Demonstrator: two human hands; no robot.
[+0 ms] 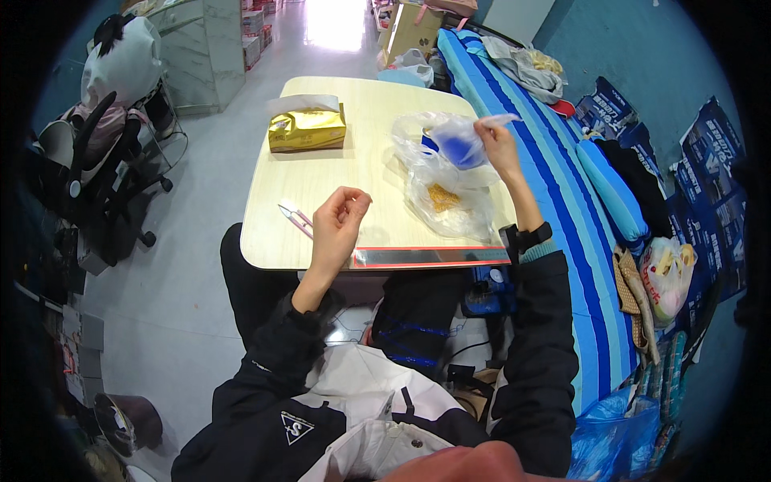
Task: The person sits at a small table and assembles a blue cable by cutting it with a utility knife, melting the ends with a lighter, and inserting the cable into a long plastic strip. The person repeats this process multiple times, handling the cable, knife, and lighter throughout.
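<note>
My right hand (499, 149) pinches the top of a clear plastic bag (459, 130) and lifts it above the right side of the table. Deep blue contents (462, 151) show through its film. Below it, a second thin plastic bag (462, 218) lies crumpled, with small golden-yellow pieces (442, 197) inside. My left hand (337, 229) is raised over the table's near edge, fingertips pressed together; anything between them is too small to see. Beside that hand lie small snips with pink handles (299, 221). A ruler with red edges (434, 256) runs along the near edge, between my forearms.
A gold tissue pack (307, 132) stands at the back left of the pale wooden table (369, 112). To the right is a bed with a blue striped sheet (554, 233). On the left stands a black office chair (120, 177); a bin (128, 422) is on the floor.
</note>
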